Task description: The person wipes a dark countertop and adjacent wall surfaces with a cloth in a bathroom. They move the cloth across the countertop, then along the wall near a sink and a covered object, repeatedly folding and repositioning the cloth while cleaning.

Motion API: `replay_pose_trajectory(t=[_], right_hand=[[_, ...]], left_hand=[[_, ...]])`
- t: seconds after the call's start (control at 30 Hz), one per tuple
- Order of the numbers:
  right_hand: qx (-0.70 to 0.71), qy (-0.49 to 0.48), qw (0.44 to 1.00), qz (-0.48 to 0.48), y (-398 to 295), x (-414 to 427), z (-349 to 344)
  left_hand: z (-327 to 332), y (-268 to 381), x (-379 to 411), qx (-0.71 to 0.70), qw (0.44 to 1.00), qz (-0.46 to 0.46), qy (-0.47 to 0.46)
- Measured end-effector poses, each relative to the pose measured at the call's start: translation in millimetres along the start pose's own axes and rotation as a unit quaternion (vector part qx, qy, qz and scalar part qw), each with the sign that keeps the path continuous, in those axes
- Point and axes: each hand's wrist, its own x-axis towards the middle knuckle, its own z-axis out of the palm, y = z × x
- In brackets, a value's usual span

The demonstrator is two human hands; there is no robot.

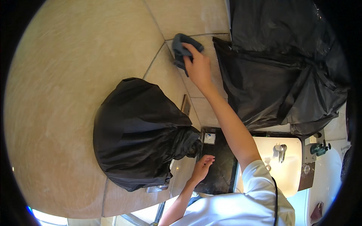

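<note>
My right hand is stretched up to the beige wall tiles and grips a folded dark grey cloth. The cloth lies against the tiles near a corner where grout lines meet, and is slightly blurred. Lower down, my left hand hovers in front of the black stone countertop, fingers loosely bent and holding nothing. Just above and left of it is the gathered end of a black plastic bag that bulges out from the wall. What the bag covers is hidden.
Black plastic sheeting hangs at the upper right, close to my right forearm. A lit white washbasin with a chrome faucet sits below. Beside it stand dark teal bottles. A small white box rests on the countertop; a wall plate is nearby.
</note>
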Motion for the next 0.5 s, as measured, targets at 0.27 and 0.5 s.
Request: replay_pose_trajectory(t=[0.27,0.5], right_hand=[[0.044,0.126,0.984,0.114,134.5,-130.6,-0.4],[-0.037,0.170,0.985,0.006,28.2,-18.0,0.4]], left_hand=[[-9.6,-3.0,1.0,-0.041,0.999,0.005,-0.009],[2.7,-16.1,1.2,-0.055,0.998,-0.008,-0.023]])
